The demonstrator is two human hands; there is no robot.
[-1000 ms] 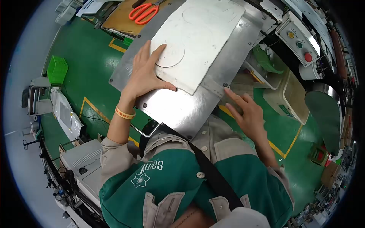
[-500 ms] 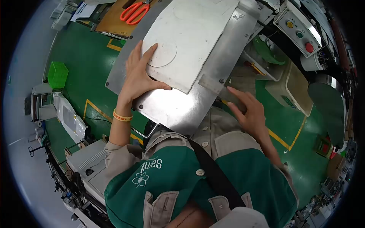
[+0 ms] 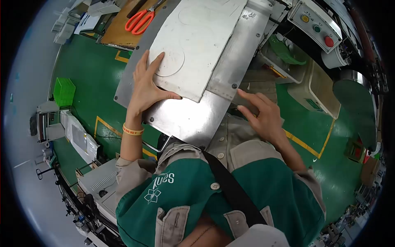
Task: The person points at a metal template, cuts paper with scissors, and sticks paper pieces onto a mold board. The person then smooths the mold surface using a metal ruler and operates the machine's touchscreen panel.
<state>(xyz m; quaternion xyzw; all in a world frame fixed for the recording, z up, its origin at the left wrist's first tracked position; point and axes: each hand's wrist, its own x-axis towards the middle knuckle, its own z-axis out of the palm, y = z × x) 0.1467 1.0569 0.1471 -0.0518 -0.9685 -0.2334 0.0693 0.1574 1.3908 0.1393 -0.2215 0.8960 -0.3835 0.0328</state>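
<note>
A white sheet [image 3: 201, 45] with faint circular outlines lies on a shiny metal plate [image 3: 189, 119]. My left hand [image 3: 146, 88] rests at the sheet's left edge, its fingers spread and the thumb along the lower end. Across that lower end runs a clear flat strip [image 3: 220, 89], which sticks out to the right over the plate. Close to the strip's right end is my right hand [image 3: 263, 115], forefinger stretched out and thumb apart from it. Whether the forefinger touches the strip, I cannot tell. Neither hand grips anything.
Orange-handled scissors [image 3: 140, 22] lie on a brown board [image 3: 113, 35] at upper left. A control box [image 3: 317, 26] with yellow, green and red buttons stands at upper right, above a beige bin [image 3: 319, 90]. A green basket [image 3: 64, 91] stands on the floor at left.
My right hand has moved slightly left and up, its thumb now nearer the plate. The clear strip appears a little farther left. My left hand keeps its place on the sheet; the view has shifted slightly.
</note>
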